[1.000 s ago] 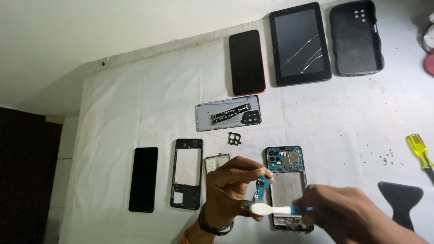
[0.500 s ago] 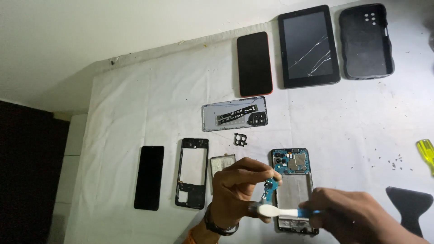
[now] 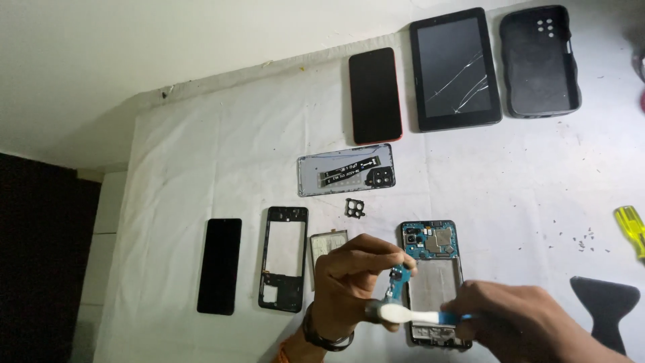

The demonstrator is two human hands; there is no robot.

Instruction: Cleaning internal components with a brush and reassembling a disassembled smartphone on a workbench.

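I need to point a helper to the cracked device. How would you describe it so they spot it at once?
Look along the far edge of the white cloth, where three dark slabs lie in a row. It is the middle one, the tablet, between the red-edged phone and the black case. Only it has white cracks across its screen.

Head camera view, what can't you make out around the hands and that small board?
- Small blue board: mostly hidden by left hand fingers.
- Toothbrush: handle swallowed by right hand; bristles blurred.
- Open phone: lower end behind both hands.
- Yellow screwdriver: cut by right edge.
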